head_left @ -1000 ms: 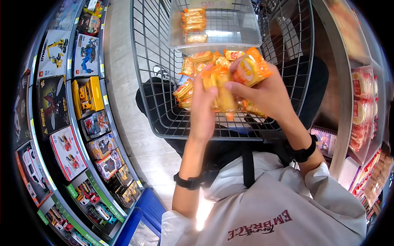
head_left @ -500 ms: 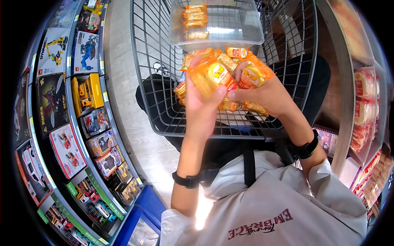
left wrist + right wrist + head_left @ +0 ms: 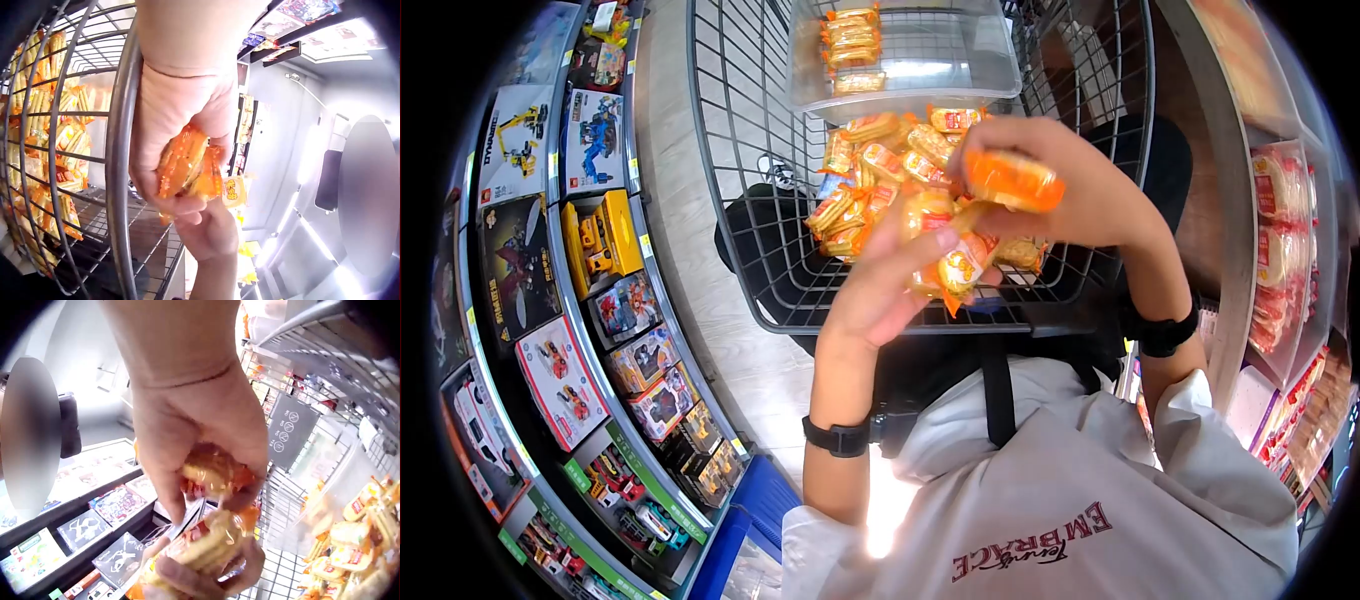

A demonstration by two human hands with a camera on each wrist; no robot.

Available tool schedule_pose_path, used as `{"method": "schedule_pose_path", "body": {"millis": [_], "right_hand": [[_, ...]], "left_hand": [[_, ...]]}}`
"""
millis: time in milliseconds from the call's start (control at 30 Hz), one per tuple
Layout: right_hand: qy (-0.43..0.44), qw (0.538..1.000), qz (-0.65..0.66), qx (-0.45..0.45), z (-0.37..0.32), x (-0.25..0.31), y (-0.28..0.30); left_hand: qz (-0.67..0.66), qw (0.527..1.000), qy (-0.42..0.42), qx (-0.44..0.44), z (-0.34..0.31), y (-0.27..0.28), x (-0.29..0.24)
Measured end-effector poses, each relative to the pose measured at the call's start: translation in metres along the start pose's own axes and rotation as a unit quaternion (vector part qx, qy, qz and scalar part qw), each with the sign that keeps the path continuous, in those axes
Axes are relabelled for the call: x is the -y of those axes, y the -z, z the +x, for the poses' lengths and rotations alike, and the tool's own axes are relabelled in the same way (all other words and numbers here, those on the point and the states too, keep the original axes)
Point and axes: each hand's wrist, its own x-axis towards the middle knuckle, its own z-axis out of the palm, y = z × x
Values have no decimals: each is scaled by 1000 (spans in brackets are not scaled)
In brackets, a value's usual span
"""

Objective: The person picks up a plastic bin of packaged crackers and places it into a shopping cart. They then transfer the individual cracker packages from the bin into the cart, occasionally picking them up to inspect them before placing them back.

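The left hand (image 3: 878, 290) grips several orange-and-clear wrapped snack packs (image 3: 960, 262) over the near end of the cart, its thumb across them. Beside it the right hand (image 3: 1075, 185) holds another orange pack (image 3: 1012, 180), its fingers curled round it. In the right wrist view that pack (image 3: 215, 472) sits under the right palm, just above the packs (image 3: 209, 544) in the left hand. The left wrist view has the left fingers curled round orange wrappers (image 3: 187, 165). A heap of similar packs (image 3: 882, 160) lies in the cart below.
The wire shopping cart (image 3: 880, 328) stands before the person. At its far end is a clear plastic bin (image 3: 940, 85) with a row of packs. Toy shelves (image 3: 550, 240) line the left; a wooden shelf edge (image 3: 1230, 230) with packaged food runs along the right.
The right hand has turned over, its back now uppermost, with a pack in it. The left hand has lowered slightly and its packs have tilted. The view has shifted a little.
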Motion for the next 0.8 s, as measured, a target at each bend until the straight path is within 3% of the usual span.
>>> {"method": "schedule_pose_path", "body": {"millis": [33,67,100,133,167,267,300,400,533,600,667,800], "right_hand": [[23,996,52,-70,3,0,-4],[24,996,52,-68,2,-6,-9],[-46,965,204,-158,4,-7,-13],[-116,898,347,-244,5,-7,-14],[-163,876,379,-251,0,-1,-12],[-174,855,436,-219,-5,-1,-16],[-177,881,391,-200,-7,-2,-17],[-171,874,415,-187,-7,-4,-17],[-196,869,423,-166,-7,-11,-22],[-169,866,456,-115,-7,-15,-26],[-170,880,425,-124,-3,-15,-36],[-169,854,471,-144,3,-12,-46]], "left_hand": [[20,998,-54,-39,-2,-2,0],[20,997,-57,-40,-2,0,0],[13,997,-74,-37,-1,3,2],[5,995,-91,-32,1,4,3],[11,991,-119,-57,3,3,5],[-19,987,-150,-57,4,4,4],[-20,987,-151,-59,4,4,4],[-32,972,-222,-64,7,6,4],[-22,963,-255,-85,8,8,5],[-23,960,-263,-94,8,6,5],[-25,957,-272,-103,8,4,6],[-32,961,-254,-102,5,7,4]]}}
